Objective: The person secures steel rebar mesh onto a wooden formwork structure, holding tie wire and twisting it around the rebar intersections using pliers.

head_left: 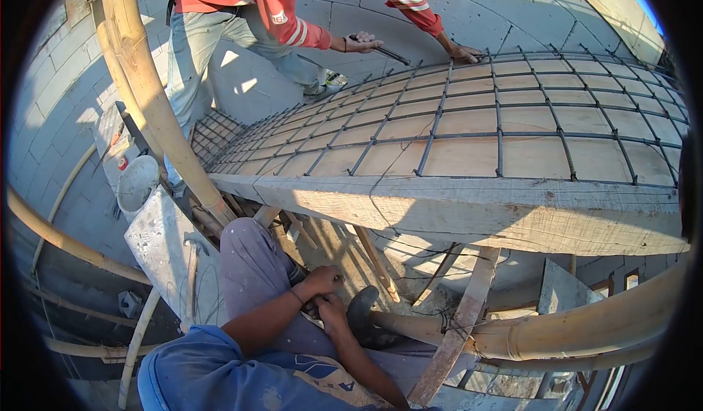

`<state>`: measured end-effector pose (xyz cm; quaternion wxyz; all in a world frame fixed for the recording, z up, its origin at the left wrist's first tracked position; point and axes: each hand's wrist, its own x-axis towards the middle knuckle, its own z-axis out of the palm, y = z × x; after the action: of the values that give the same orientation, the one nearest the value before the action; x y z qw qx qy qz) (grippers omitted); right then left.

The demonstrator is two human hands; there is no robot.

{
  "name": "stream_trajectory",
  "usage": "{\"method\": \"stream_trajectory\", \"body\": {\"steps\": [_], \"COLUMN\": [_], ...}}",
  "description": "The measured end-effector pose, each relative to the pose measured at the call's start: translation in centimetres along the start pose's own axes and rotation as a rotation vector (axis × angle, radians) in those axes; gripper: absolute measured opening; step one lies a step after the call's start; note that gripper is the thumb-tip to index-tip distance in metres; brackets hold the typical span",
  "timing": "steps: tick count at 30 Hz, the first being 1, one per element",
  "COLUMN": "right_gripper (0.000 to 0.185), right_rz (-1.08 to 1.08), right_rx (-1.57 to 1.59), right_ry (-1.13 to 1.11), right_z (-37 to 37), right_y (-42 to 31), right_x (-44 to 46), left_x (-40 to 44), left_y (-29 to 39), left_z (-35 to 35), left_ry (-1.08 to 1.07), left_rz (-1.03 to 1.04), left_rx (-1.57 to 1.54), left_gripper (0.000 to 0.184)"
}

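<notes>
My left hand (pixel 323 281) is closed in front of my lap, beside my bent knee. Just below it, my right hand (pixel 332 311) is curled too, close against the left wrist. Something dark shows beneath the hands, but what the fingers hold, if anything, is hidden. Above and ahead of them runs a thick wooden beam (pixel 469 209), apart from both hands. Behind the beam, a grid of steel rebar (pixel 498 114) lies over wooden boards. A dark boot (pixel 362 312) is to the right of my hands.
A co-worker in red sleeves (pixel 311 34) leans over the grid, one hand on it, the other holding a dark tool (pixel 392 55). Bamboo poles (pixel 150 96) rise at left. A hammer (pixel 192 279) lies on a plank near a bucket (pixel 138 185). A wooden strut (pixel 461 323) slants at right.
</notes>
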<state>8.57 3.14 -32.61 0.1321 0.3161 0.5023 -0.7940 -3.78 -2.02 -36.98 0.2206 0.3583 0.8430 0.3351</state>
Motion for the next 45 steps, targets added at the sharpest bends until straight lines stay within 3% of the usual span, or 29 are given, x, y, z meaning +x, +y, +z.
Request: {"method": "stream_trajectory", "body": {"steps": [45], "right_gripper": [0.015], "right_rz": [-0.002], "right_rx": [-0.021], "right_ry": [0.018], "right_z": [0.1], "right_y": [-0.5], "right_x": [-0.4], "left_x": [0.4], "left_y": [-1.3], "left_z": [0.9], "left_ry": [-0.060], "left_rz": [-0.029], "left_rx": [0.028], "left_gripper": [0.039]}}
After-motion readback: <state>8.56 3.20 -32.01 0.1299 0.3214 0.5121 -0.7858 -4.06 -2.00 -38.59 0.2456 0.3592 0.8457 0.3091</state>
